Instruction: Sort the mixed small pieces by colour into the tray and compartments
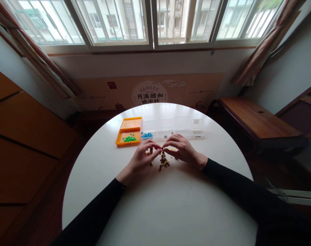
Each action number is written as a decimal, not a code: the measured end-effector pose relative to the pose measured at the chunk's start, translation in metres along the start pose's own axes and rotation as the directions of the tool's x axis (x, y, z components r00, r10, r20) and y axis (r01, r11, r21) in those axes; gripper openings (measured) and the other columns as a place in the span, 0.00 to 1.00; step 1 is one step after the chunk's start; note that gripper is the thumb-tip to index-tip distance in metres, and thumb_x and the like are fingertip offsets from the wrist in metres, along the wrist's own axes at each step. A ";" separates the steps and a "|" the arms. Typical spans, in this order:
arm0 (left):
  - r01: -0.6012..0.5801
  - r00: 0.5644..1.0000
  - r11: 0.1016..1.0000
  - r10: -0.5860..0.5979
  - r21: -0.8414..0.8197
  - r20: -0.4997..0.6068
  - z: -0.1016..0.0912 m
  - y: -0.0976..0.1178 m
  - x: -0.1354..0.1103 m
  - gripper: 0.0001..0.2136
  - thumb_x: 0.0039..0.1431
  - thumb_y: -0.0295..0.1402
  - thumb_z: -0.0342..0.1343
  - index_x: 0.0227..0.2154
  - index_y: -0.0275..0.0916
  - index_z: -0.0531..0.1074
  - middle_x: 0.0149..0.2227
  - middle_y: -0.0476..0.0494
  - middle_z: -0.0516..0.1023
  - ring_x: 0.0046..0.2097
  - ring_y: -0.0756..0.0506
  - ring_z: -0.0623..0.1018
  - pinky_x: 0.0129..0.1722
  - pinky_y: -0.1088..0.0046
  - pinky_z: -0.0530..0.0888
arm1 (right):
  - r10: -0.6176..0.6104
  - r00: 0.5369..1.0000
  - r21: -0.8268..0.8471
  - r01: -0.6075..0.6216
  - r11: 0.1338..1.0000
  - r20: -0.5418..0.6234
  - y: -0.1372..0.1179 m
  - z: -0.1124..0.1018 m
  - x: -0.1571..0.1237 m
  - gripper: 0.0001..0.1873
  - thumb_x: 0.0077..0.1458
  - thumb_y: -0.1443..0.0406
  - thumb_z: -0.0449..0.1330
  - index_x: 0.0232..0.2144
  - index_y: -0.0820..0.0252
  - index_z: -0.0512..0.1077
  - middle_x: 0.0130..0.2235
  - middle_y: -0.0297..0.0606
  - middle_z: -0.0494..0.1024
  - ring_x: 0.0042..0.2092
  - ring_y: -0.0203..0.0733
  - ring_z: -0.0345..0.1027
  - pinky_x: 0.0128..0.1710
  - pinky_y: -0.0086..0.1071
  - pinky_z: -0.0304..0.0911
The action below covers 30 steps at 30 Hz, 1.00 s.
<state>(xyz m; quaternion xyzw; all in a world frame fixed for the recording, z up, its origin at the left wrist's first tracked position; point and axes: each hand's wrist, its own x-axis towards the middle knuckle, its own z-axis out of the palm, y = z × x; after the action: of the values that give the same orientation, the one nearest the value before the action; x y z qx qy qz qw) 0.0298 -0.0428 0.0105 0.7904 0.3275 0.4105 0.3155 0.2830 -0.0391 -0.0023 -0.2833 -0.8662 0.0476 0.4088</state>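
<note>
Left hand [142, 153] and right hand [182, 149] are tightly pinching a dark piece [162, 148] above the white bench [160, 194], the panel [150, 89] below the window [152, 25] reading "月满颐和".

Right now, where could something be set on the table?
Bare tabletop: between the black sleeves; left of the orange box. Crowded: around the left hand and right hand, with loose pieces between and a clear case beyond.

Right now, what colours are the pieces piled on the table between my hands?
The small pieces are dark brown and yellow, best seen in the head view.
</note>
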 end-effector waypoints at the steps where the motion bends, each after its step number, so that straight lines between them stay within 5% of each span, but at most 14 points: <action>1: -0.014 1.000 1.000 0.014 0.007 -0.007 0.000 -0.001 0.000 0.08 0.71 0.39 0.67 0.41 0.41 0.84 0.40 0.43 0.80 0.36 0.47 0.76 0.35 0.70 0.76 | 0.003 1.000 0.004 -0.003 1.000 -0.001 0.000 0.000 0.000 0.06 0.73 0.58 0.65 0.46 0.51 0.80 0.43 0.39 0.84 0.46 0.47 0.77 0.50 0.44 0.71; 14: -0.154 0.986 0.987 0.157 0.051 -0.059 0.001 0.003 -0.002 0.05 0.69 0.36 0.68 0.42 0.40 0.84 0.39 0.43 0.80 0.34 0.49 0.77 0.33 0.73 0.77 | -0.064 0.997 0.033 0.066 0.997 -0.044 -0.002 -0.002 0.002 0.05 0.72 0.60 0.67 0.44 0.54 0.79 0.40 0.38 0.83 0.43 0.45 0.76 0.46 0.40 0.70; 30: -0.130 0.990 0.984 0.136 0.120 -0.039 0.002 -0.005 -0.004 0.04 0.71 0.33 0.66 0.44 0.42 0.84 0.41 0.41 0.80 0.41 0.45 0.80 0.38 0.69 0.79 | -0.020 0.999 0.045 0.022 0.999 -0.048 0.000 0.000 -0.001 0.02 0.71 0.61 0.67 0.45 0.52 0.79 0.43 0.39 0.83 0.44 0.45 0.77 0.47 0.40 0.73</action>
<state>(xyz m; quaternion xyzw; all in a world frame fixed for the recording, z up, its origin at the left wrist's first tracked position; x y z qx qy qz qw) 0.0280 -0.0438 0.0042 0.8178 0.3049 0.4291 0.2325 0.2833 -0.0399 -0.0035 -0.2659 -0.8579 0.0565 0.4360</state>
